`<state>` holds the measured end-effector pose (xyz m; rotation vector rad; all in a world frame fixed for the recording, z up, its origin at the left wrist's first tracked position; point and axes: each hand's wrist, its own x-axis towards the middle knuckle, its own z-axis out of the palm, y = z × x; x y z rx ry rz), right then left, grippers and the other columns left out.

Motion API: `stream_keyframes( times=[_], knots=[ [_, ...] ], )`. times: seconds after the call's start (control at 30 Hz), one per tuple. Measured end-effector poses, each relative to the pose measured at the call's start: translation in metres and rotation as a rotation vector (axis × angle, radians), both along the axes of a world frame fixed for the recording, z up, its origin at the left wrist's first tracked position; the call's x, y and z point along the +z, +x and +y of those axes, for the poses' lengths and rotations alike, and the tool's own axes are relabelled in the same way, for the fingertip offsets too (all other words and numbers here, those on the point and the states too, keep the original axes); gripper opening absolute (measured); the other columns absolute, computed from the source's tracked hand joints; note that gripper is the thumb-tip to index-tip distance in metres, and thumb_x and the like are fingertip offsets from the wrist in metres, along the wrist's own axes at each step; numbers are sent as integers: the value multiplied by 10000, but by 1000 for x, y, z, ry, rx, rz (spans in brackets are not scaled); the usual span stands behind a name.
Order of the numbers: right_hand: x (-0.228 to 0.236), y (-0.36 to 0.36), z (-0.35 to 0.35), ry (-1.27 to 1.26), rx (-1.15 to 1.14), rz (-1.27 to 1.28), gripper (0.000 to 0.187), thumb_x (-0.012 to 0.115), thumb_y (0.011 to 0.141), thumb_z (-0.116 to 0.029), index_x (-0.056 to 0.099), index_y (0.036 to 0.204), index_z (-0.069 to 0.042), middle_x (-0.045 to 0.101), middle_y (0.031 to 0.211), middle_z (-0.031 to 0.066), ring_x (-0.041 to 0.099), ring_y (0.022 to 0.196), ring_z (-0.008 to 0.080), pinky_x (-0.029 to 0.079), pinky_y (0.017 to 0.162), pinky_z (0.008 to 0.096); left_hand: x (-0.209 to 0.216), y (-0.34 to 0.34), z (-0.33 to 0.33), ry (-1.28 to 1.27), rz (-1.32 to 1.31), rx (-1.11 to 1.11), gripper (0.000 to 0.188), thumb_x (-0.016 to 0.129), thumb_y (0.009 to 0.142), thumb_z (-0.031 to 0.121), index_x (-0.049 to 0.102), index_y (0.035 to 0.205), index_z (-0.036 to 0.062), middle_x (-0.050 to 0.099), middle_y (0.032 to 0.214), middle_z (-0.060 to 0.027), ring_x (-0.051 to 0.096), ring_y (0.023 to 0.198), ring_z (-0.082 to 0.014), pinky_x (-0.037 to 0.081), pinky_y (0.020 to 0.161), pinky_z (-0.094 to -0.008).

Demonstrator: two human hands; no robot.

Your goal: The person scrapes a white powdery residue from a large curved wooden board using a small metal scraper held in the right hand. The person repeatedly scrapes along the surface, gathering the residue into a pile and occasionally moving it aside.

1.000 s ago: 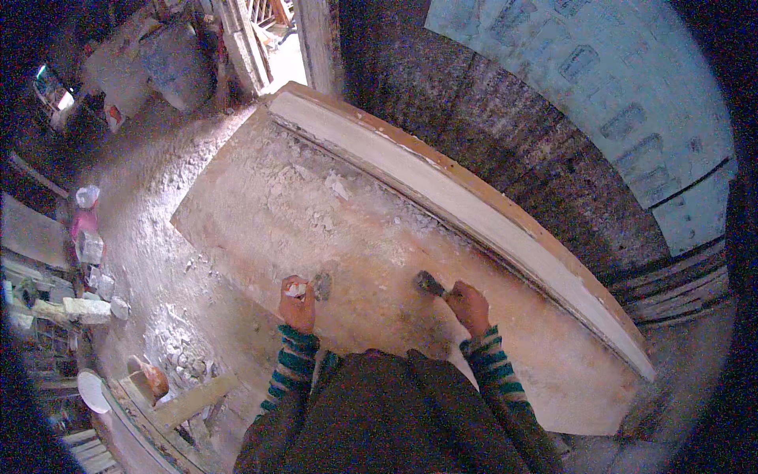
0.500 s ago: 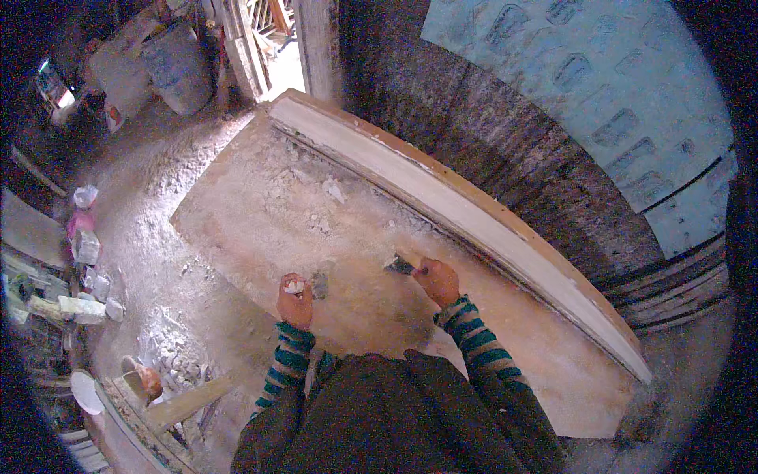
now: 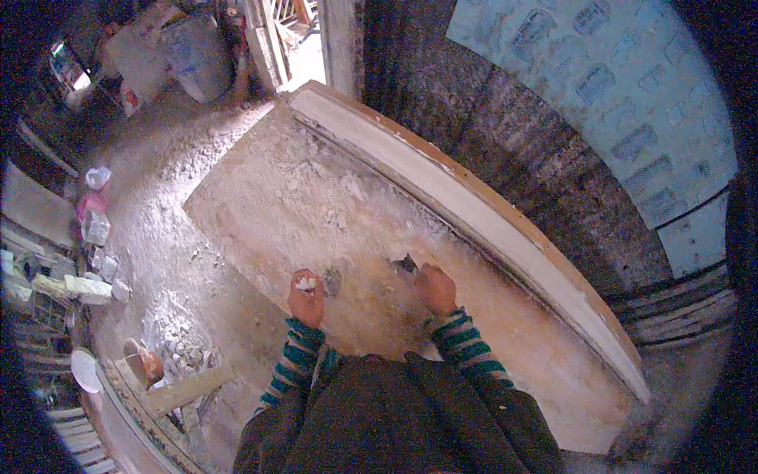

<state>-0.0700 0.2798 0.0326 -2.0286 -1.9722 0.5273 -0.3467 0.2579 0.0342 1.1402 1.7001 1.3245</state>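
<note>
Large flat panel [image 3: 332,205] lying on the floor, surface patchy with white filler and dust, tan toward the near right. Raised pale strip with an orange-brown edge [image 3: 474,213] running along its far side, left-far to right-near. Dark rough wall behind that, with a light blue patterned sheet [image 3: 624,87] hung at far right. Open doorway [image 3: 304,39] at far centre, daylight through it.

Dusty floor [image 3: 158,237] to the left, white rubble scattered near the panel's near-left corner. Clutter at left edge: plastic bottles and bags [image 3: 93,213], a white dish [image 3: 84,371], a small reddish pot [image 3: 146,365], a timber offcut [image 3: 185,389]. Grey sack [image 3: 193,55] at far left by the doorway. Nothing standing between the hands and the panel.

Both forearms in from the near edge, striped teal sleeves, dark garment below. Left hand [image 3: 306,296] raised over the panel, grip closed around a small whitish lump [image 3: 306,281]; small dark blade [image 3: 332,280] just right of it, cannot tell whether held. Right hand [image 3: 436,288] low on the panel, grip closed on a dark scraper [image 3: 406,264], blade pointing far-left and touching the surface. Hands near each other, apart.
</note>
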Motion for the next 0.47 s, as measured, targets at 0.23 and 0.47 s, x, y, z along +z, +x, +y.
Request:
stream_keyframes(
  times=[0.23,0.47],
  knots=[
    [11,14,7,-39,-1,-93,189,571,786,-290,577,781,-102,598,765,131,588,735,331,467,623,429,10,1,1,56,0,-4,158,608,813,88,491,918,75,520,761,-16,510,677,-92,440,585,-263],
    [2,24,-30,2,71,81,193,638,747,-295,622,824,-119,626,860,99,603,771,293,483,661,393,-13,0,-3,-13,-94,16,212,630,808,134,501,968,83,546,877,-11,513,791,-96,445,724,-242]
  ],
)
